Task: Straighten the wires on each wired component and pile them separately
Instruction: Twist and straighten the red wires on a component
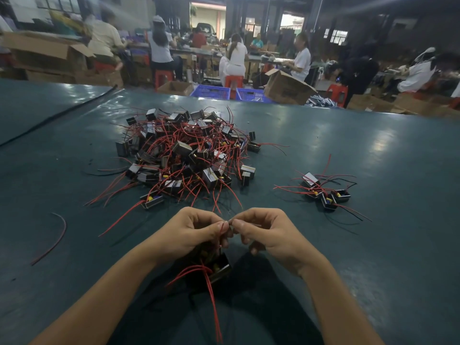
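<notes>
Wired components (pixel 183 148), small black boxes with thin red and black leads, lie on the dark green worktop (pixel 373 150) in two lots. Furthest left, a loose red wire (pixel 53 239) curves on the worktop alone, and a black cable (pixel 57 115) crosses the far left corner. In the middle sits the big tangled heap (pixel 199 170), leads sticking out every way.

Nearer me, my left hand (pixel 191 235) pinches a red lead (pixel 222 226) between thumb and forefinger. One black box-shaped component (pixel 220 268) hangs below that hand, its other red leads trailing toward me; I cannot tell whether it touches the worktop. My right hand (pixel 268 232) pinches the same lead at its tip, fingertips almost meeting those of the left. Further right, well apart from the heap, lies a small pile (pixel 326 192) of a few components.

Beyond the far edge stand an open brown cardboard box (pixel 44 53), a smaller cardboard box (pixel 175 88), two blue slotted plastic crates (pixel 210 92) and a tipped cardboard box (pixel 286 88). I cannot make out what any of them holds.
</notes>
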The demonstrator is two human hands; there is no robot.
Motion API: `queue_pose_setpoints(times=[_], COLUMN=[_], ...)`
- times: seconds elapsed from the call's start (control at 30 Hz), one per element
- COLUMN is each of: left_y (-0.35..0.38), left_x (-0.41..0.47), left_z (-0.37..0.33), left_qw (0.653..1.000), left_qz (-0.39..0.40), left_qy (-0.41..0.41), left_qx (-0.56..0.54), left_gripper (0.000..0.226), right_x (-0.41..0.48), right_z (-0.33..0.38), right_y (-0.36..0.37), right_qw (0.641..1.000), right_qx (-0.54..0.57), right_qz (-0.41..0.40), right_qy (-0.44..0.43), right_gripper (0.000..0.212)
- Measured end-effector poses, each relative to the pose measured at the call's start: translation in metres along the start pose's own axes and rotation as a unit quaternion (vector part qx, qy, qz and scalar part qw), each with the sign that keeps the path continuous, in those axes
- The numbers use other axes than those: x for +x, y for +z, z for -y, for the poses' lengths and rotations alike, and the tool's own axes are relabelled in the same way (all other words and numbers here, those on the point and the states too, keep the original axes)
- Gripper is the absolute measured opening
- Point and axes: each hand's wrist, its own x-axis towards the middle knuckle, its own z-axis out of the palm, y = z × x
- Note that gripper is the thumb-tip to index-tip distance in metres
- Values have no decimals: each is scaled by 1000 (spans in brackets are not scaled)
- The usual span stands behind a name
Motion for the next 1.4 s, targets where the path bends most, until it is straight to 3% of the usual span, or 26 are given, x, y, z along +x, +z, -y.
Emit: queue_pose_setpoints(times=[0.27,0.7,1.07,1.17,1.4], left_y=[-5,-7,-2,-3,-3], left_x=[-1,-2,3,4,3], left_z=[1,0,3,5,7], left_qw=[999,998,996,992,981], left_qz=[6,33,-32,-51,-80], left_qy=[15,-6,13,25,35], left_qx=[44,50,86,112,174], left_gripper=[15,17,18,9,19], right_x=[1,-4,5,7,8], right_z=[1,4,-2,-4,-7], right_y=[9,8,17,18,17], right_qw=[999,999,996,995,989], right_qx=[-2,-4,-59,-47,-109], right_qz=[12,39,-60,-76,-94], right_qy=[44,38,40,45,13], right_gripper=[19,9,19,17,15])
